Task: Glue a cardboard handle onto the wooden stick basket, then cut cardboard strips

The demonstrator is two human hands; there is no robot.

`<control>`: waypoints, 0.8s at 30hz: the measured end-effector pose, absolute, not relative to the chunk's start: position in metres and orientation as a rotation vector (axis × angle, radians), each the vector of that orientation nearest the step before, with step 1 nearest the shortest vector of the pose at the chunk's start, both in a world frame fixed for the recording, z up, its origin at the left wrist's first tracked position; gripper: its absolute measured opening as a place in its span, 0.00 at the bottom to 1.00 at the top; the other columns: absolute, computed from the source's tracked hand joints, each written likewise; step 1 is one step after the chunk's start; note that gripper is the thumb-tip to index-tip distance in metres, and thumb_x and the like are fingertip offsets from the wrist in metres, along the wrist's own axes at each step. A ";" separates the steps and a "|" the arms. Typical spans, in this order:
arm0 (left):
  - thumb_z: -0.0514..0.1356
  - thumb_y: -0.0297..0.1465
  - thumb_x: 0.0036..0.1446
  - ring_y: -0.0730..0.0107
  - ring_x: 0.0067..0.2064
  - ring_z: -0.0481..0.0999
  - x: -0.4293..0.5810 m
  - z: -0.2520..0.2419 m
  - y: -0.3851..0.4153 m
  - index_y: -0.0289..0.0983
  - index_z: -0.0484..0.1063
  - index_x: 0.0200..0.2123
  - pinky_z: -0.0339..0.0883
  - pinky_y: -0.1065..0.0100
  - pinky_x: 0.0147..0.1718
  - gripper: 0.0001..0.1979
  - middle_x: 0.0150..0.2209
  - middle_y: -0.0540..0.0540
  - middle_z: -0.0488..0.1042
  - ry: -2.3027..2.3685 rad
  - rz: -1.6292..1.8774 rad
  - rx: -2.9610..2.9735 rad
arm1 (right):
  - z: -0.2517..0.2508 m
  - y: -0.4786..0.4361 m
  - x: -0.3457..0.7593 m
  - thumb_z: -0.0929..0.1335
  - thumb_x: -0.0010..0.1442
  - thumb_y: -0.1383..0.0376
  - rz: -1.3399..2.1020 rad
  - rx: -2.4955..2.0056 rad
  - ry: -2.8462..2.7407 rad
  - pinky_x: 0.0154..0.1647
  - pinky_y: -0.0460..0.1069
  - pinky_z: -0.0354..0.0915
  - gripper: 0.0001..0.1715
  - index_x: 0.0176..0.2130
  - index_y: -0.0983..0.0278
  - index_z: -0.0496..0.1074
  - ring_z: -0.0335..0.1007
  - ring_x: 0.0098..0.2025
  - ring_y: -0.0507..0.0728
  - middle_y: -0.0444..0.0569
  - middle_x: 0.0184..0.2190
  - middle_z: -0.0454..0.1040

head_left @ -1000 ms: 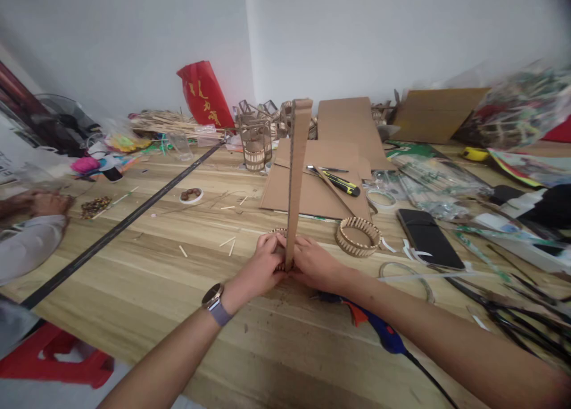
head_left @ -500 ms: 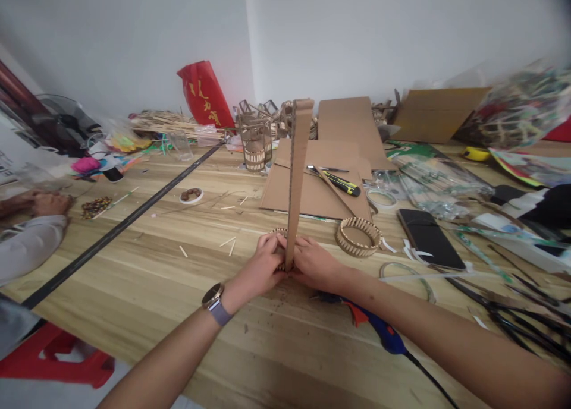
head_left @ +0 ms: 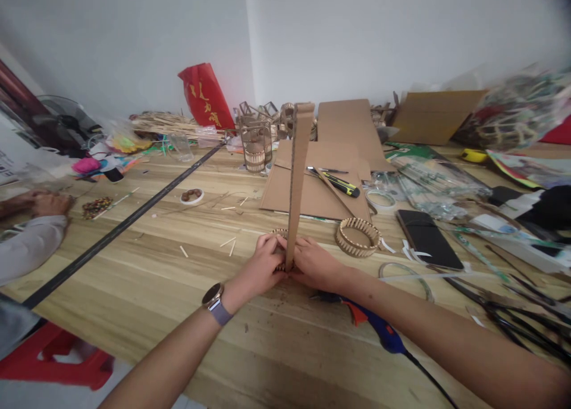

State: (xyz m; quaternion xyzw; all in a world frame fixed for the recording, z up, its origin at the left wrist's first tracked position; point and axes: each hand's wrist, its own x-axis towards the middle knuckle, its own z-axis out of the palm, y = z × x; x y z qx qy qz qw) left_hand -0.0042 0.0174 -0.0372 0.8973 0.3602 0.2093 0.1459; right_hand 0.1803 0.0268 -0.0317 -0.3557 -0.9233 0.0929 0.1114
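Note:
My left hand (head_left: 267, 257) and my right hand (head_left: 316, 259) meet at the middle of the table, fingers closed around the foot of an upright cardboard strip (head_left: 300, 177). The strip rises tall and narrow, folded over at its top. Behind and between my fingers a small slatted ring (head_left: 280, 233) shows in part; my hands hide most of it. A similar slatted ring (head_left: 358, 238) lies to the right of my right hand. Under my right forearm is a blue glue gun (head_left: 387, 333) with an orange trigger and a black cord.
Beyond my hands lie cardboard sheets (head_left: 285, 189) with a yellow-black utility knife (head_left: 339, 184) on top. At right are a phone (head_left: 429, 240), a tape roll (head_left: 380, 198) and black scissors (head_left: 504, 314). A dark bar (head_left: 129, 219) crosses the left; another person's hands (head_left: 51, 203) rest beyond it.

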 end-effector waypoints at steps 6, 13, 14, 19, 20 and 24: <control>0.67 0.24 0.50 0.52 0.57 0.58 -0.008 -0.038 0.017 0.38 0.71 0.39 0.61 0.49 0.57 0.13 0.49 0.42 0.66 1.072 0.658 2.513 | -0.031 0.032 0.183 0.69 0.56 0.66 0.315 -0.983 -2.730 0.58 0.61 0.60 0.30 0.57 0.68 0.65 0.61 0.61 0.67 0.62 0.54 0.71; 0.64 0.23 0.53 0.55 0.56 0.61 -0.011 -0.034 0.017 0.38 0.73 0.33 0.59 0.53 0.57 0.05 0.48 0.42 0.69 0.997 0.742 2.447 | -0.031 0.033 0.185 0.69 0.55 0.68 0.357 -0.961 -2.720 0.58 0.62 0.60 0.27 0.54 0.69 0.67 0.60 0.61 0.67 0.64 0.56 0.69; 0.63 0.23 0.53 0.56 0.57 0.62 -0.011 -0.034 0.017 0.38 0.73 0.32 0.59 0.53 0.58 0.05 0.47 0.43 0.69 0.992 0.758 2.452 | -0.032 0.033 0.185 0.69 0.55 0.68 0.363 -0.959 -2.717 0.59 0.62 0.59 0.27 0.54 0.69 0.67 0.60 0.61 0.67 0.64 0.57 0.68; 0.62 0.23 0.54 0.57 0.56 0.63 -0.011 -0.034 0.017 0.38 0.73 0.29 0.58 0.54 0.58 0.05 0.44 0.44 0.71 0.974 0.795 2.469 | -0.031 0.032 0.184 0.68 0.56 0.69 0.387 -0.958 -2.704 0.59 0.62 0.59 0.28 0.56 0.69 0.66 0.59 0.62 0.68 0.65 0.57 0.68; 0.62 0.23 0.54 0.57 0.56 0.63 -0.011 -0.034 0.017 0.38 0.72 0.29 0.58 0.54 0.58 0.05 0.44 0.44 0.71 0.972 0.795 2.468 | -0.031 0.032 0.184 0.68 0.56 0.69 0.390 -0.960 -2.702 0.59 0.63 0.59 0.28 0.56 0.69 0.66 0.59 0.62 0.68 0.65 0.57 0.68; 0.64 0.23 0.51 0.57 0.57 0.62 -0.009 -0.032 0.016 0.38 0.72 0.32 0.58 0.54 0.58 0.06 0.45 0.44 0.71 1.005 0.768 2.447 | -0.029 0.033 0.184 0.70 0.55 0.68 0.407 -0.975 -2.693 0.58 0.62 0.60 0.30 0.56 0.67 0.66 0.60 0.62 0.67 0.63 0.58 0.68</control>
